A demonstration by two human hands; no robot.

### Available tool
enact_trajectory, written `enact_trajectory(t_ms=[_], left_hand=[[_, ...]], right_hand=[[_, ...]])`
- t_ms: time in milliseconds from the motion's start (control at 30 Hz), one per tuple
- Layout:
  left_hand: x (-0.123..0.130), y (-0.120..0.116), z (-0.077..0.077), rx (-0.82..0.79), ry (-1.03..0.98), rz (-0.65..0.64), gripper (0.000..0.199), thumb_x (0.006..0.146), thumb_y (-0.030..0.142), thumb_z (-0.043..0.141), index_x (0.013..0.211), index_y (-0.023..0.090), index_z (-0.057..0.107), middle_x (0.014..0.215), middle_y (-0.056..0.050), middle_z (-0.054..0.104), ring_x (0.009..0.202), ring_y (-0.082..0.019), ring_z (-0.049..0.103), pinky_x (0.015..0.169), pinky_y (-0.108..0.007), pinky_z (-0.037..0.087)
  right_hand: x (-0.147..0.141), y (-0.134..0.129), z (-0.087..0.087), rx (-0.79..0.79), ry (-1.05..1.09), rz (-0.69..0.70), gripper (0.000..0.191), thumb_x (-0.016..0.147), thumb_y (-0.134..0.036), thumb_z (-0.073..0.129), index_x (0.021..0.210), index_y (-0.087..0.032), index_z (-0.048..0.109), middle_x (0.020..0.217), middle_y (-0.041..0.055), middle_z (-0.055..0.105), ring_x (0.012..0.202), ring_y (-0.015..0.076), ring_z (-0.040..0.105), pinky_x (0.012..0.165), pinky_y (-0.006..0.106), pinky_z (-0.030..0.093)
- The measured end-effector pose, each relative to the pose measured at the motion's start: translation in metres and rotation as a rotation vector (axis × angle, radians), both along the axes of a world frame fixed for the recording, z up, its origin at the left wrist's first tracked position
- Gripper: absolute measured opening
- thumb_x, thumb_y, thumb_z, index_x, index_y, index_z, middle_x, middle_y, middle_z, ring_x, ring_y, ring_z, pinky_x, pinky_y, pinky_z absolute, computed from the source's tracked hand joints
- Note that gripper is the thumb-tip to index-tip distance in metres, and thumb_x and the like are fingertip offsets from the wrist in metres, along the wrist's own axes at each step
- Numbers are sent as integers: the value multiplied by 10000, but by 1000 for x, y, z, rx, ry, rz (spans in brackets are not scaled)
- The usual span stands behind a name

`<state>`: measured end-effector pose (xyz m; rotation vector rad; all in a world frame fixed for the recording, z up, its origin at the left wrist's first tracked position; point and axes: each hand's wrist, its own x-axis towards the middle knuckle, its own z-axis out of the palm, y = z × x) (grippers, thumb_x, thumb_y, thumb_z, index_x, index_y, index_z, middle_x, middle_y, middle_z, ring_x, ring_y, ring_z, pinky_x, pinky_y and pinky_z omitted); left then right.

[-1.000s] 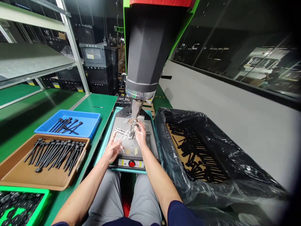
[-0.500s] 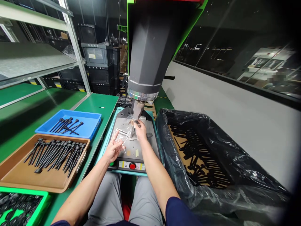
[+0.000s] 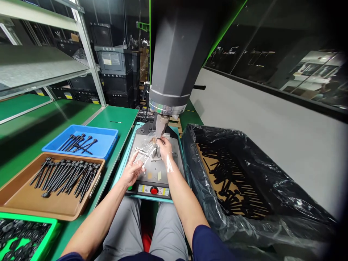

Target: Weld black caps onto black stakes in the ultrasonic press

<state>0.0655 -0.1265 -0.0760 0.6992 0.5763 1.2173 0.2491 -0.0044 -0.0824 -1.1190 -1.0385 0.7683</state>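
1. My right hand (image 3: 165,149) is over the metal plate (image 3: 141,175), its fingers pinching a small dark part (image 3: 160,140) just below the machine's metal tip (image 3: 161,126).
2. My left hand (image 3: 131,173) is nearer me, over the plate's left side. Its index finger reaches forward; the thumb and other fingers curl together beside thin white strands (image 3: 148,154). I can't tell whether they grip them.
3. The strands spread over the plate between my two hands, toward the dark part. I can't make out their far ends.
4. The grey machine head (image 3: 170,61) hangs above the right hand, and a red button (image 3: 154,190) sits on the machine's front edge, nearest me.
5. To my left on the green surface (image 3: 123,115), black rods lie in the blue tray (image 3: 104,151) and in the brown tray (image 3: 24,199) closer to me. The green tray (image 3: 53,232), nearest of the three, holds black rings (image 3: 19,232).
6. To my right, a bin (image 3: 199,181) lined with dark plastic holds more black rods (image 3: 227,185) over brown card.
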Motion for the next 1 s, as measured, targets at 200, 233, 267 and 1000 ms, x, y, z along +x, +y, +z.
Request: enact_trajectory(t_ms=[200, 233, 267, 1000], left_hand=[[-2, 0, -2, -28, 19, 19, 810, 715, 155, 757, 1426, 307, 400, 746, 49, 580, 585, -78, 574, 705, -295, 528], [-3, 0, -2, -31, 21, 20, 814, 716, 154, 756, 1430, 306, 395, 745, 49, 578, 588, -79, 575, 707, -297, 529], [-3, 0, -3, -35, 23, 21, 820, 716, 154, 756, 1434, 304, 391, 748, 47, 579, 590, -80, 575, 707, -299, 529], [-7, -7, -11, 11, 176, 20, 880, 714, 194, 760, 1476, 282, 330, 728, 53, 581, 579, -106, 620, 662, -275, 488]], right_hand=[[-1, -2, -4, -23, 69, 32, 434, 686, -388, 707, 1066, -188, 649, 1062, 73, 688, 984, 238, 621, 914, 388, 472], [0, -4, -5, -9, 88, 46, 464, 696, -399, 706, 1107, -196, 639, 1115, 77, 679, 1031, 241, 612, 942, 393, 461], [1, -7, -7, 0, 110, 61, 493, 709, -413, 702, 1150, -205, 627, 1176, 82, 661, 1084, 244, 598, 969, 400, 449], [78, -115, -21, -212, 526, 325, 667, 652, -749, 659, 1046, -211, 673, 945, 103, 717, 898, 277, 678, 772, 423, 520]])
